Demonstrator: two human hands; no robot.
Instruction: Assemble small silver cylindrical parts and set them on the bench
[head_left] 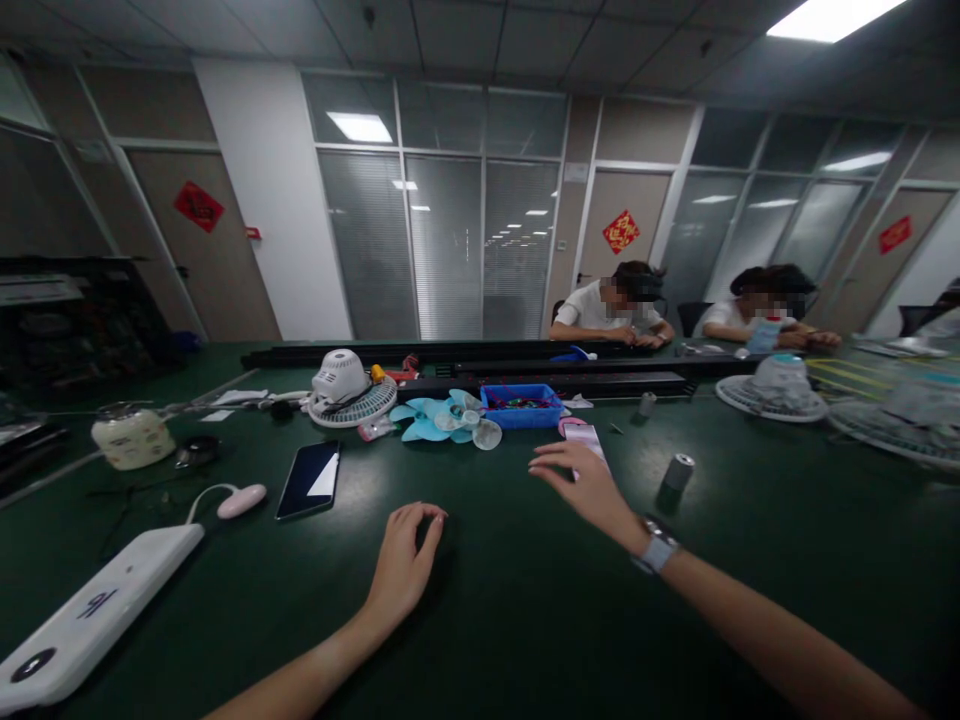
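My left hand (pixel 407 560) rests on the green table (pixel 495 620) with its fingers curled and nothing visible between them; the thumb tip is near the index finger. My right hand (pixel 581 485), with a watch on the wrist, hovers over a pale flat object (pixel 592 440), fingers apart and holding nothing. Beyond my hands lie light blue fan blades (pixel 431 418) and a blue bin (pixel 525 408) of small parts with wires. A dark phone (pixel 309 480) is left of my left hand. To the right of my right hand stands a grey cylinder (pixel 679 472).
At the left are a white device (pixel 97 610), a pink mouse-like object (pixel 241 501) and a cream jar (pixel 133 437). A white fan housing (pixel 341 385) sits farther back, before long black bars (pixel 562 383). Two people sit across the table; more fan parts (pixel 780 390) lie right.
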